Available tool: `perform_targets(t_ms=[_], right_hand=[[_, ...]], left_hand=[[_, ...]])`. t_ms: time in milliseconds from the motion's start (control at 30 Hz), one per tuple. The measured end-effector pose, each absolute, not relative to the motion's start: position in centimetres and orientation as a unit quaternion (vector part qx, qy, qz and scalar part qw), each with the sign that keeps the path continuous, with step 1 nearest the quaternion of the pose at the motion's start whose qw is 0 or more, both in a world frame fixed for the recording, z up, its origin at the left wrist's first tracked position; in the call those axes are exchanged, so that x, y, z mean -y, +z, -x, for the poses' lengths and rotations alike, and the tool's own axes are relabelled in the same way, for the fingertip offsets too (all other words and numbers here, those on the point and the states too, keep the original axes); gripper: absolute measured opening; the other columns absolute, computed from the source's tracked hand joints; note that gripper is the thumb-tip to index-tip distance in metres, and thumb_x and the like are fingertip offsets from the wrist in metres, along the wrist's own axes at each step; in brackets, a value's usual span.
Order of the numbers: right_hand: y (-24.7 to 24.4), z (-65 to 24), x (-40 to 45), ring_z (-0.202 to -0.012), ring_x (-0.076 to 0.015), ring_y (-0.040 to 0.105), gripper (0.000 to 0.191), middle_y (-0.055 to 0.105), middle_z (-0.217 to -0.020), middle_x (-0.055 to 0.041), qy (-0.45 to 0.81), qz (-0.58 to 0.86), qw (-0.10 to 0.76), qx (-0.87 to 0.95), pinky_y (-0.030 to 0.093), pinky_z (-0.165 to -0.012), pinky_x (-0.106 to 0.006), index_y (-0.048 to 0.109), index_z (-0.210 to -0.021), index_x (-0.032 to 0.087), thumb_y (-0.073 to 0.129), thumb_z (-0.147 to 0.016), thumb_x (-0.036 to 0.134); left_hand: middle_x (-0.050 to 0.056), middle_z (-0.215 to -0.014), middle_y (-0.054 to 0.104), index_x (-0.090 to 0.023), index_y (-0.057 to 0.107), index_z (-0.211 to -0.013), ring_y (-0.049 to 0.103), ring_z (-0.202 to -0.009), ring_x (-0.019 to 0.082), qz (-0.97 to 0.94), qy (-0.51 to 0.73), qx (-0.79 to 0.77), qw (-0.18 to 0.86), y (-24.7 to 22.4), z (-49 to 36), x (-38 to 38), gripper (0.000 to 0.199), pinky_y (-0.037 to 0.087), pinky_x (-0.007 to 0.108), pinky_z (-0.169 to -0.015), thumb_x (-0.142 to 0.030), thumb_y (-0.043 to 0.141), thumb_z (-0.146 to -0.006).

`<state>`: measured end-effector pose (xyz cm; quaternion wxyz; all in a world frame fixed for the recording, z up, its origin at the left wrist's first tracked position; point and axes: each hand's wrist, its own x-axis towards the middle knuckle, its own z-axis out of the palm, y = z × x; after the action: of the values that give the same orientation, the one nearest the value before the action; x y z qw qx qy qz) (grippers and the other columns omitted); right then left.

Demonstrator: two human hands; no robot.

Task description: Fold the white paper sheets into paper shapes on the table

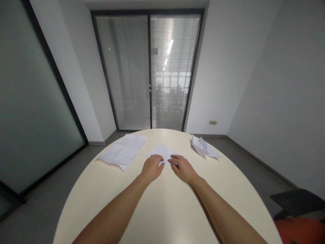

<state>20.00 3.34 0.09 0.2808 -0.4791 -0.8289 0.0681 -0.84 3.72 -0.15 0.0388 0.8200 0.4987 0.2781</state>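
Note:
A white sheet of paper (162,149), folded to a pointed shape with its tip away from me, lies on the table between and under my hands. My left hand (153,166) grips its near left part, fingers curled over the paper and thumb at the near edge. On the near right part, my right hand (183,167) holds the paper in the same way, its fingertips a short gap from the left ones. Both hands cover the paper's lower corners, so the folds there are hidden.
A creased, unfolded paper sheet (124,149) lies on the round cream table (162,210) at the left. A folded paper boat (201,146) rests near the far right edge. A dark chair part (299,201) and something red (302,230) are at the lower right.

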Motion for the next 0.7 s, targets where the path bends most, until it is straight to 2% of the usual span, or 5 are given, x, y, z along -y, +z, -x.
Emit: perform_targets(t_ms=[700], right_hand=[[0.17,-19.98,-3.27,-0.121,-0.0237,0.059,0.032,0.066,-0.129,-0.0101,0.074,0.484,0.279,0.826,0.041,-0.109,-0.04,0.073,-0.118,0.022,0.053,-0.093,0.023]], left_hand=[[0.006,-0.116,0.07,-0.021,0.066,-0.109,0.059,-0.113,0.023,-0.818,0.277,-0.502,0.045,-0.07,0.86,-3.59,0.02,0.045,0.037,-0.101,-0.027,0.055,-0.094]])
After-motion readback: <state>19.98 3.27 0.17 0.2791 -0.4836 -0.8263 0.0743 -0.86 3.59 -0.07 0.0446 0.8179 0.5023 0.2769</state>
